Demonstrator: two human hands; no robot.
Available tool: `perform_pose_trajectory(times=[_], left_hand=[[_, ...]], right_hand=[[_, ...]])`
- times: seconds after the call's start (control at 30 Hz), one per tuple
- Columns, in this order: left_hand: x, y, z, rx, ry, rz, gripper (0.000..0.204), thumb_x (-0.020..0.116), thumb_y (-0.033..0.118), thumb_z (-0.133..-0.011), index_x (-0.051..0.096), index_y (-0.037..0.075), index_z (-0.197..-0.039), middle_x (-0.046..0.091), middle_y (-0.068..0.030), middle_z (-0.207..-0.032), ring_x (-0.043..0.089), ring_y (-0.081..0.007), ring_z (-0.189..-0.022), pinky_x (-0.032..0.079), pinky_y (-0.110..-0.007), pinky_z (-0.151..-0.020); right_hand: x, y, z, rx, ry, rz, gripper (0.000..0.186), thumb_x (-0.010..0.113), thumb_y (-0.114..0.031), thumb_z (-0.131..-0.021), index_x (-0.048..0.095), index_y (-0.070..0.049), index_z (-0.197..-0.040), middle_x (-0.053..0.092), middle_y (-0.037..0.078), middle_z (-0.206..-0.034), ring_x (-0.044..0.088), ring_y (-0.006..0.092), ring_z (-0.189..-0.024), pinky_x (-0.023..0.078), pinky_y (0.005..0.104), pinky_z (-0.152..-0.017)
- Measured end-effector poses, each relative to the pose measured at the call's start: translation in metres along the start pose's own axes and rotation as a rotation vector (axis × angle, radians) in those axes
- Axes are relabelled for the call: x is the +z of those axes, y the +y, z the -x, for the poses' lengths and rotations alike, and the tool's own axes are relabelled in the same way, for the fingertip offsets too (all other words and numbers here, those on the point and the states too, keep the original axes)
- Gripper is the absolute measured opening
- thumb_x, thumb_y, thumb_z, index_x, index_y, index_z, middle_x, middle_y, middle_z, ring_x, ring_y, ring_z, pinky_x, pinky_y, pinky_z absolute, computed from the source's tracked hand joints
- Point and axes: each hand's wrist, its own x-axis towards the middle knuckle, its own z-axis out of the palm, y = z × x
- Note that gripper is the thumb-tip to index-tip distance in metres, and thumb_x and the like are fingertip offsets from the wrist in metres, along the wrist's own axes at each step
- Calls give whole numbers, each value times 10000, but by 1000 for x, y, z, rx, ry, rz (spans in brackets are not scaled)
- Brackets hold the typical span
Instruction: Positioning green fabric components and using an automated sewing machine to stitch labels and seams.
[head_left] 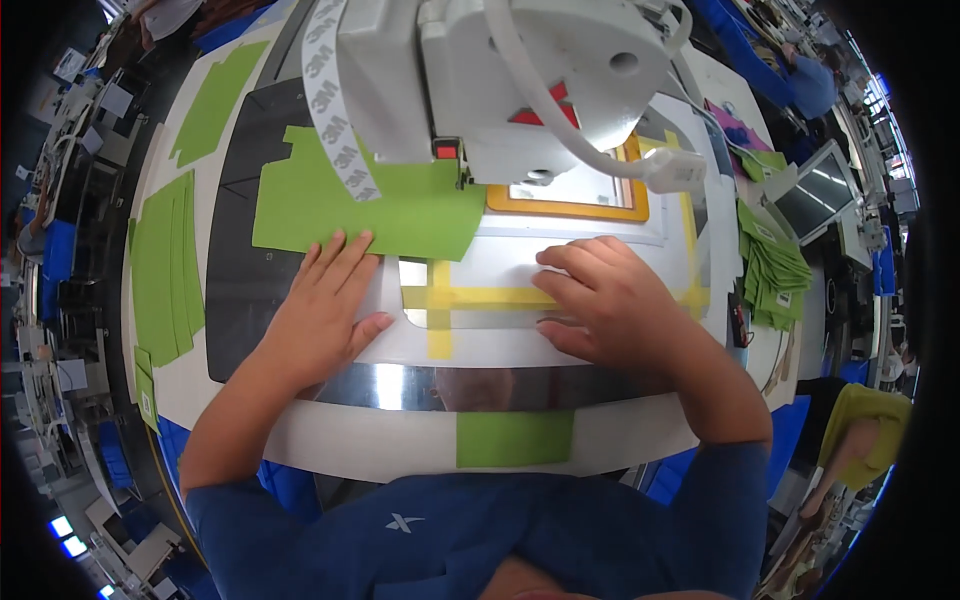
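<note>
My left hand (328, 305) lies with fingers stretched out, its fingertips on the lower edge of a flat green fabric panel (310, 195). The panel spreads across the machine bed, and its right part reaches under the needle area of a white sewing machine head (470, 100). Over the white plate (500, 250) to the right is my right hand (605, 300), fingers bent and apart, with nothing visible in them. Yellow tape (480, 297) crosses that plate by the right fingertips. An orange frame (560, 212) sits behind the right hand, partly hidden by the machine head.
Cut green pieces (160, 270) lie stacked at the left. A pile of green pieces (772, 265) sits at the right beside a tilted screen (815, 190). Another green piece (515, 440) lies at the front edge. A white cable (540, 95) and a printed tape strip (325, 90) hang before the machine.
</note>
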Motion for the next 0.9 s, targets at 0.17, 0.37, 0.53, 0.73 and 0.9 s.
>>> perform_pose_trajectory(times=[0.17,0.37,0.53,0.73,0.9], left_hand=[[-1,17,-5,-15,-49,-19,760,661,429,-1003,450,-64,-1540,363,-265,-1678,327,-506,-1550,226,-584,-1295],[-4,31,-6,-83,-150,-93,931,625,572,-983,352,-56,-1614,287,-285,-1707,277,-526,-1564,227,-603,-1285],[-3,32,-8,-95,-150,-63,958,572,635,-996,351,-69,-1607,284,-305,-1697,279,-529,-1560,231,-607,-1281],[7,18,-15,-39,-42,16,975,592,640,-989,373,-116,-1564,331,-360,-1644,320,-519,-1547,255,-585,-1286],[8,16,-23,-19,-16,-1,968,567,642,-1003,391,-144,-1539,358,-370,-1623,339,-512,-1539,259,-565,-1292]], right_hand=[[16,-14,-23,-85,-6,43,418,820,-299,-836,727,-27,-1139,617,126,-1426,645,216,-983,499,348,-832],[34,-21,-35,-71,-119,161,527,781,-346,-895,697,11,-1274,576,107,-1492,614,201,-1009,500,348,-877],[38,-12,-37,-77,-146,237,527,758,-348,-923,693,26,-1289,582,108,-1485,609,202,-990,486,343,-863],[29,8,-15,-19,-69,272,527,765,-347,-913,705,28,-1278,624,81,-1442,590,205,-955,464,351,-848],[-1,31,26,83,-125,390,500,791,-369,-899,723,2,-1227,655,54,-1384,586,216,-957,448,351,-835]])
